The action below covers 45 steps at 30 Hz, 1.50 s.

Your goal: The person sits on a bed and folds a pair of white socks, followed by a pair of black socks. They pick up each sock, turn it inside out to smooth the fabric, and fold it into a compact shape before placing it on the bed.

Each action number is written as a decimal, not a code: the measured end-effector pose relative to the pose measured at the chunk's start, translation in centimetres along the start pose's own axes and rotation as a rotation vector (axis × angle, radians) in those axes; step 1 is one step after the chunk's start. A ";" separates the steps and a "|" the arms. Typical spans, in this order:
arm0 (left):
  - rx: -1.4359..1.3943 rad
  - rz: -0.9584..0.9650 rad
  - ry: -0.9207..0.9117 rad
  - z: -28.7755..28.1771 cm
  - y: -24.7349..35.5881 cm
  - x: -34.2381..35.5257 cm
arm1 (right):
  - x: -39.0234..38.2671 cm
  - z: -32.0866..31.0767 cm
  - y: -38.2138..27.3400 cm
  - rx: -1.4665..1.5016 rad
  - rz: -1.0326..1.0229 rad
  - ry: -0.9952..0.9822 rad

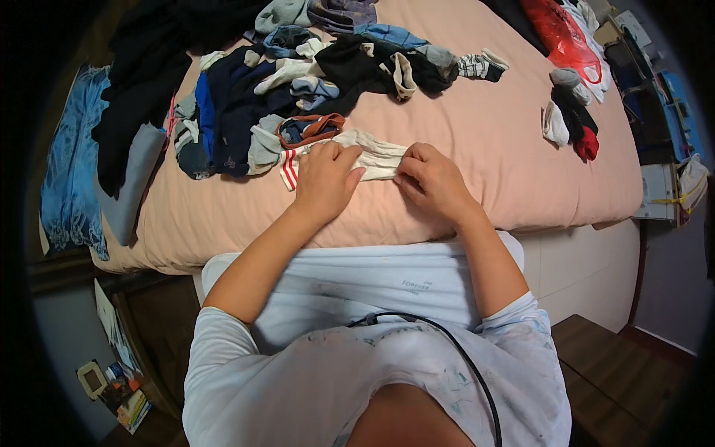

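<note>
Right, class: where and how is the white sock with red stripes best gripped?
Pinch the white sock by its red-striped end, probably from the near side: that end juts left past the left hand, bare bedsheet before it, while the right hand is at the other end.

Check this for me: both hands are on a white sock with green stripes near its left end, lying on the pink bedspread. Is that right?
Not quite: the stripes near the left end are red, not green, as the head view shows. The rest stands: the left hand and right hand are both on the white sock, which lies on the pink bedspread.
</note>
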<state>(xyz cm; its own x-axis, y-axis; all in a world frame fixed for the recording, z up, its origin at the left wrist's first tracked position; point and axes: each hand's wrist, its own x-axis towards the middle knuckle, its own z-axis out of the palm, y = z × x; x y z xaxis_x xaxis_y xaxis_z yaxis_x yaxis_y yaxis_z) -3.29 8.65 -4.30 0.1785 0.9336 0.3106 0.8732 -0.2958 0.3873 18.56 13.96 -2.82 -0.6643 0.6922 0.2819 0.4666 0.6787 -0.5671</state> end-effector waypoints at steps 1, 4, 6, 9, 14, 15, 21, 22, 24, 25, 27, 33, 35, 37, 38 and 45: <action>0.016 0.023 0.010 -0.1 0.3 0.1 | 0.0 -0.1 0.0 0.025 -0.015 0.001; 0.089 0.080 0.006 -0.1 0.2 0.1 | -0.3 -0.5 -0.5 0.012 0.066 -0.115; 0.123 0.063 -0.014 0.2 0.4 0.1 | 0.0 -0.6 -0.5 0.026 0.083 -0.096; 0.156 0.059 -0.021 0.3 0.7 0.2 | 0.7 -0.1 -0.5 0.069 0.243 0.014; 0.144 0.225 0.028 1.1 -0.2 -0.1 | 1.3 1.3 -0.4 -0.097 0.227 0.087; 0.117 0.291 0.043 1.5 -0.7 0.0 | 1.5 1.3 -0.3 -0.119 0.143 0.127; -0.024 0.174 -0.002 0.7 -0.1 0.5 | 1.6 2.5 1.1 -0.321 0.236 0.152; -0.057 0.133 -0.013 0.4 0.2 0.6 | 1.6 2.6 1.3 -0.343 0.300 0.145; -0.149 0.115 -0.021 0.2 -0.3 0.9 | 1.9 2.3 1.3 -0.300 0.333 0.154; -0.195 0.107 -0.026 0.3 -0.7 1.2 | 1.9 2.0 1.1 -0.236 0.309 0.170; -0.298 0.011 0.051 1.3 -2.2 1.6 | 2.0 1.7 0.6 -0.173 0.242 0.183; -0.160 -0.185 0.039 1.6 -0.9 2.8 | 2.1 2.2 0.4 -0.218 0.203 0.158; -0.068 -0.176 -0.029 1.5 -0.9 3.0 | 2.2 2.5 0.4 -0.229 0.215 0.159; -0.218 -0.235 -0.046 1.4 -1.8 3.2 | 2.2 2.7 0.9 -0.262 0.262 0.169; -0.289 -0.265 -0.057 1.3 -2.4 3.3 | 2.2 2.9 1.0 -0.275 0.285 0.176; -0.773 -0.396 -0.100 2.5 -5.2 3.4 | 1.8 1.7 0.4 -0.170 0.234 0.151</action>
<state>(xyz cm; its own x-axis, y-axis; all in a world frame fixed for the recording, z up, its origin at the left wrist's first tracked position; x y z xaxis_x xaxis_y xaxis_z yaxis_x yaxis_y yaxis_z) -6.09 13.85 -7.40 -0.0023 0.9994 -0.0356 0.3336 0.0343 0.9421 16.55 15.11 -3.86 -0.4395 0.8541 0.2780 0.6956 0.5194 -0.4963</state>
